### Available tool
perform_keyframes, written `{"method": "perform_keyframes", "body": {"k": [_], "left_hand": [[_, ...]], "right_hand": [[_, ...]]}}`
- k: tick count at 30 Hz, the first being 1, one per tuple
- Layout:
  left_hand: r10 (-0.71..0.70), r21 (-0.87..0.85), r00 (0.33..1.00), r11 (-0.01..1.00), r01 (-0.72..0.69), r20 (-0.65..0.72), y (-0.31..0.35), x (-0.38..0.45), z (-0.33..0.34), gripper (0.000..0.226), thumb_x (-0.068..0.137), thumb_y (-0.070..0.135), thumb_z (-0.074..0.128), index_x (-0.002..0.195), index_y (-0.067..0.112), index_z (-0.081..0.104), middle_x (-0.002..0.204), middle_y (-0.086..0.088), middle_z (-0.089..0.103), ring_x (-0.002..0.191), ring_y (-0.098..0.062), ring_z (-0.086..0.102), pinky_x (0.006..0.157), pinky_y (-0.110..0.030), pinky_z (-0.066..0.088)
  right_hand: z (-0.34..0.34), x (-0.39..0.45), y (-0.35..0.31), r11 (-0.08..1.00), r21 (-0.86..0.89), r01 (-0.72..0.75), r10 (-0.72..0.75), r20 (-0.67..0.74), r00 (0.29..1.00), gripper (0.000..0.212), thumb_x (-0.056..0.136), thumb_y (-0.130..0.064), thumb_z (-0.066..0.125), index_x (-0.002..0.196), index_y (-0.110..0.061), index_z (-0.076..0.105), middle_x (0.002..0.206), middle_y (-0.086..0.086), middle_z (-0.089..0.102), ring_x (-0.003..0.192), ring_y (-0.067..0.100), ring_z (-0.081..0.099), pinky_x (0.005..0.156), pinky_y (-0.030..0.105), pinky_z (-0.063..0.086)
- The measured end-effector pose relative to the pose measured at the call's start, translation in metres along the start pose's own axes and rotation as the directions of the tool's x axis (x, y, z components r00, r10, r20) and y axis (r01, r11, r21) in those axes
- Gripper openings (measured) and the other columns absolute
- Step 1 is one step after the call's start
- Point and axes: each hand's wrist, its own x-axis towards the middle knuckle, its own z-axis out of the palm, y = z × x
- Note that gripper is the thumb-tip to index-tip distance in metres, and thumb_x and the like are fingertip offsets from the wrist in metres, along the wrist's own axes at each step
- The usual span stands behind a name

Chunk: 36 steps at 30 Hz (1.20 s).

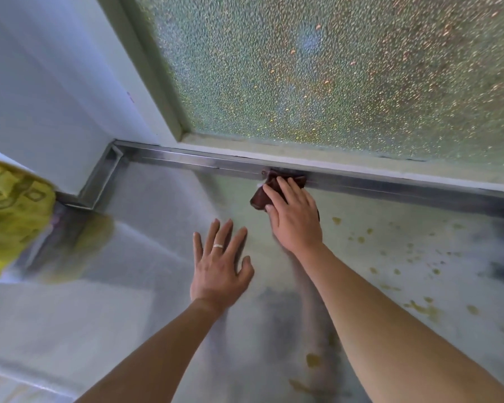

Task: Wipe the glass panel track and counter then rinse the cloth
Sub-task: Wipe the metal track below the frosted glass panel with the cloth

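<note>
A dark maroon cloth (pixel 261 196) lies bunched against the metal track (pixel 390 187) that runs along the foot of the frosted glass panel (pixel 332 68). My right hand (pixel 294 216) presses down on the cloth with the fingers spread over it, fingertips at the track. My left hand (pixel 220 266) rests flat on the shiny steel counter (pixel 146 228), fingers apart, a ring on one finger, holding nothing. The part of the cloth under my right palm is hidden.
Yellowish spots and smears (pixel 419 306) dot the counter to the right of my arms. A yellow patterned cloth (pixel 9 216) hangs at the left edge. The track turns a corner (pixel 111 164) at the white wall (pixel 41 82) on the left.
</note>
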Motion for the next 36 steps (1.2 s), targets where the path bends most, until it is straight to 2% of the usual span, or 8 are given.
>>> {"method": "perform_keyframes", "body": {"k": [5,11,15,18,20,25,32,36], "left_hand": [[0.019,-0.025,0.999,0.999,-0.020,-0.033,-0.002,-0.001,0.002,0.060,0.093,0.048,0.042,0.151,0.033,0.041,0.163,0.000,0.032,0.157,-0.023,0.009,0.126,-0.057,0.007],[0.054,-0.118,0.998,0.991,-0.059,-0.039,-0.003,-0.006,-0.001,0.059,0.097,0.039,0.045,0.154,0.023,0.039,0.165,-0.008,0.030,0.157,-0.027,0.009,0.129,-0.045,0.008],[0.106,-0.108,0.994,0.989,-0.104,0.014,0.004,-0.025,-0.008,0.058,0.099,0.032,0.042,0.154,0.016,0.038,0.163,-0.010,0.033,0.157,-0.027,0.014,0.128,-0.049,0.009],[0.217,-0.073,0.972,0.975,-0.211,0.089,0.015,-0.050,-0.001,0.060,0.097,0.037,0.035,0.156,0.022,0.035,0.166,-0.007,0.029,0.158,-0.025,0.010,0.127,-0.055,0.008],[0.230,-0.057,0.969,0.973,-0.225,0.095,0.021,-0.059,0.007,0.062,0.097,0.038,0.031,0.158,0.024,0.032,0.167,-0.008,0.025,0.158,-0.025,0.006,0.126,-0.056,0.009],[0.199,-0.020,0.979,0.980,-0.198,0.041,0.028,-0.061,0.016,0.064,0.098,0.034,0.034,0.160,0.024,0.027,0.170,-0.007,0.018,0.159,-0.024,0.001,0.127,-0.053,0.007],[0.171,-0.037,0.985,0.985,-0.171,0.012,0.033,-0.060,0.017,0.063,0.094,0.030,0.044,0.157,0.025,0.035,0.168,-0.005,0.025,0.159,-0.022,0.004,0.129,-0.048,0.004],[0.174,-0.060,0.984,0.983,-0.176,-0.043,0.032,-0.058,0.019,0.064,0.089,0.027,0.054,0.152,0.023,0.044,0.163,-0.006,0.035,0.157,-0.025,0.015,0.127,-0.050,0.012]], "right_hand": [[0.002,-0.020,-0.010,0.994,0.034,-0.106,0.108,-0.050,0.993,0.043,0.103,-0.036,0.048,0.145,-0.026,0.053,0.157,0.007,0.046,0.149,0.028,0.037,0.117,0.046,0.034],[-0.018,-0.147,-0.047,0.973,0.028,-0.227,0.228,-0.035,0.973,0.044,0.105,-0.029,0.051,0.148,-0.025,0.050,0.161,0.004,0.041,0.152,0.025,0.032,0.116,0.044,0.038],[-0.040,-0.237,-0.066,0.962,0.034,-0.270,0.270,0.017,0.963,0.044,0.103,-0.026,0.045,0.147,-0.029,0.051,0.162,-0.001,0.038,0.152,0.019,0.032,0.107,0.041,0.045],[-0.058,-0.283,-0.083,0.977,0.006,-0.215,0.214,0.060,0.975,0.048,0.103,-0.033,0.045,0.151,-0.030,0.047,0.164,-0.001,0.035,0.152,0.018,0.033,0.102,0.036,0.048],[-0.061,-0.295,-0.088,0.979,-0.009,-0.203,0.203,0.078,0.976,0.053,0.102,-0.037,0.048,0.154,-0.029,0.042,0.166,-0.001,0.031,0.153,0.019,0.031,0.104,0.037,0.047],[-0.052,-0.260,-0.066,0.973,-0.053,-0.224,0.226,0.048,0.973,0.053,0.104,-0.036,0.045,0.155,-0.024,0.041,0.166,0.001,0.030,0.155,0.021,0.025,0.120,0.051,0.032],[-0.040,-0.138,0.017,0.983,-0.047,-0.180,0.180,0.010,0.984,0.050,0.106,-0.034,0.038,0.154,-0.020,0.043,0.164,0.007,0.035,0.155,0.027,0.026,0.123,0.049,0.027],[-0.032,-0.073,0.061,0.988,-0.045,-0.147,0.147,-0.005,0.989,0.047,0.105,-0.032,0.037,0.149,-0.018,0.048,0.160,0.011,0.041,0.151,0.031,0.033,0.121,0.049,0.030]]}}
